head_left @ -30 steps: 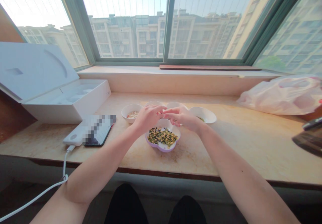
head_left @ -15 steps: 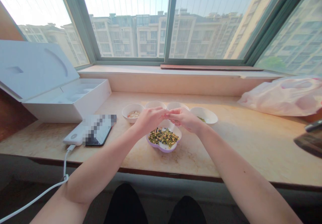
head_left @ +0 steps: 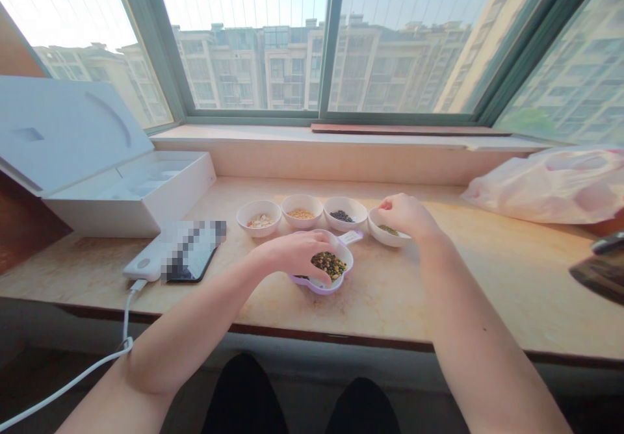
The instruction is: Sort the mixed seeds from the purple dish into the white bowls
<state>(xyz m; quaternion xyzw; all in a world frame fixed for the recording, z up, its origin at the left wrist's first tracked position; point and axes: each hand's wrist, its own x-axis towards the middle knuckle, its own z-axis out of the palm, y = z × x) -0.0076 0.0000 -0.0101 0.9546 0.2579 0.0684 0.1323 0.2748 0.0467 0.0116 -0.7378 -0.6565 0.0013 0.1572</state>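
Observation:
My left hand (head_left: 297, 253) hovers over the left side of a white, purple-rimmed bowl with a handle (head_left: 347, 277), thumb and fingers apart. Mixed yellow, green and black beans (head_left: 329, 266) fill the part of it that shows; the hand hides the rest. My right hand (head_left: 408, 214) bends over the rim of the rightmost small white bowl (head_left: 390, 239), its fingertips drawn together. Whatever they hold is too small to make out. Green beans (head_left: 389, 229) lie in that bowl, below the fingers.
Left of it stand small white bowls with black beans (head_left: 342, 216), yellow beans (head_left: 301, 214) and pale flat pieces (head_left: 260, 220). A power bank (head_left: 143, 262), a phone (head_left: 195, 262) and an open white box (head_left: 180, 180) are at left. A plastic bag (head_left: 550, 187) lies at right.
My hands, which met above the handled bowl, are now apart. My right hand has moved right to the green-bean bowl. My left hand has come lower, over the mixed beans, its fingers spread.

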